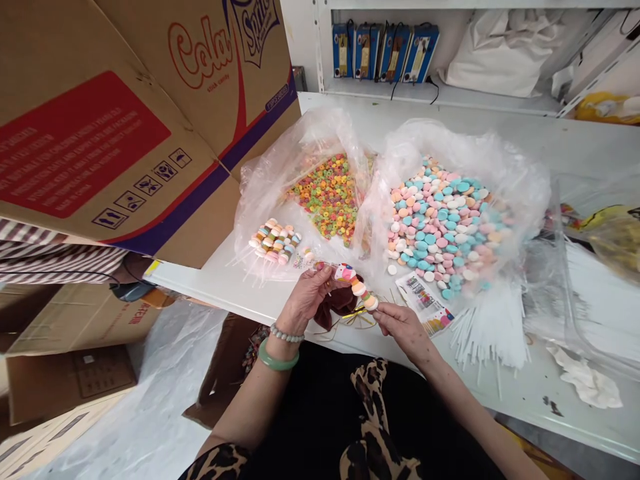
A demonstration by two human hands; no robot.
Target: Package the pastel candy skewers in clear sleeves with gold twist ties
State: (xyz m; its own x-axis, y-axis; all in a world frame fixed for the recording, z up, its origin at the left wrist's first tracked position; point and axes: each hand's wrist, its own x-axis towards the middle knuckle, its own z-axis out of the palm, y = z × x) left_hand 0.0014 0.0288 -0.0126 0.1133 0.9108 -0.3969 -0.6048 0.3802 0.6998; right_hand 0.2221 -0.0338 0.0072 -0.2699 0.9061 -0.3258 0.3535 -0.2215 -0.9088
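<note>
Above the table's near edge, my left hand [315, 287] pinches a small printed plastic wrapper [345, 272]. A short candy skewer [364, 295] of pastel discs and coloured rings has its upper end at the wrapper; how far it sits inside is hard to see. My right hand [400, 325] is closed at the skewer's lower end, with fingers around the stick, which is mostly hidden. Below both hands lie gold twist ties [359, 312] and a dark red cloth [336, 308]. Several loaded candy skewers [275, 241] are piled to the left.
Open plastic bags hold ring candies [331, 200] and pastel disc candies [440, 220]. Flat printed wrappers [425, 303] and white sticks [493, 327] lie to the right, near a crumpled tissue [587, 379]. A large carton [200, 133] stands at the left; a shelf [450, 93] lines the back.
</note>
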